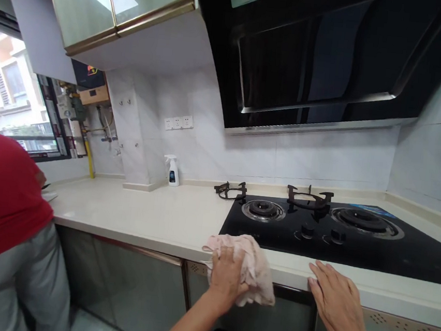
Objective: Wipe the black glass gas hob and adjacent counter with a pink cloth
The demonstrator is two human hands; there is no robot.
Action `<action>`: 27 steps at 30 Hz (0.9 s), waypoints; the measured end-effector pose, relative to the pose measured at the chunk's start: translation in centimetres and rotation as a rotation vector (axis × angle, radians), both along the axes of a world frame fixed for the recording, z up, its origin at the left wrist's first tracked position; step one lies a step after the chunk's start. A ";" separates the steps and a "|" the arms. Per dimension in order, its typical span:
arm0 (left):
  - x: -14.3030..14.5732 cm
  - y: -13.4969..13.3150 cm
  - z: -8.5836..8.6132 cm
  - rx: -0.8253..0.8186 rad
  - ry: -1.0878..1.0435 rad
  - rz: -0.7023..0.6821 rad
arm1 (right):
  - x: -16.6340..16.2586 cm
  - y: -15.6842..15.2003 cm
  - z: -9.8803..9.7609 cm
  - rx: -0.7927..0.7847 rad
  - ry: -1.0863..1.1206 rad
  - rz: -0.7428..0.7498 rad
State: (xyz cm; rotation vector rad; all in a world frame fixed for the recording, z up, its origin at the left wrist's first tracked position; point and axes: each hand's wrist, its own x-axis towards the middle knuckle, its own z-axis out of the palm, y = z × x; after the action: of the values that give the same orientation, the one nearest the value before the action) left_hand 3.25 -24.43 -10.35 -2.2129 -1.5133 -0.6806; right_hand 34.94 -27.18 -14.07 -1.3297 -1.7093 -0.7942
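My left hand (225, 275) is closed on a pale pink cloth (259, 273), pressed against the front edge of the white countertop (176, 218). Part of the cloth hangs down over the cabinet front. To the right, my right hand (336, 301) rests on the counter's edge, fingers stretched out and holding nothing. Just behind both hands lies the black glass gas stove (276, 238), with two burners and two knobs. One loose pan support (230, 191) sits at the stove's back left corner, another (309, 199) at its back middle.
A white spray bottle (172, 171) stands by the back wall. Overhead, a black range hood (311, 70) slants over the stove, beside a wall cabinet (142, 2). At the left, a person in a red shirt (2, 196) stands close to the counter.
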 end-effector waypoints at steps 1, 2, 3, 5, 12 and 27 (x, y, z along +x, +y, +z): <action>1.5 -0.1 -0.2 -0.028 -0.002 -0.027 | 0.0 0.0 0.0 -0.003 -0.001 0.001; 2.9 -0.2 -0.2 -0.056 -0.003 -0.049 | 0.0 -0.1 0.0 -0.006 -0.003 0.002; 4.1 -0.3 -0.2 -0.080 -0.004 -0.067 | 0.1 -0.1 0.1 -0.010 -0.006 0.004; 5.9 -0.5 -0.1 -0.107 -0.005 -0.100 | 0.4 -0.2 0.2 -0.015 -0.013 0.017; 6.5 -1.0 0.7 -0.110 -0.002 -0.140 | -2.2 -2.1 2.8 -0.036 0.105 0.202; -1.6 -0.7 2.1 -0.003 -0.245 -0.557 | -11.0 0.2 3.5 -0.114 -0.183 0.392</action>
State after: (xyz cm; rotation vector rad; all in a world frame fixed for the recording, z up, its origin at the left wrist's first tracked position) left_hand 1.68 -25.14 -8.26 -2.6517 -0.9774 -1.1476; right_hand 23.93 -27.01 -10.55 -0.9684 -2.1016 -0.6115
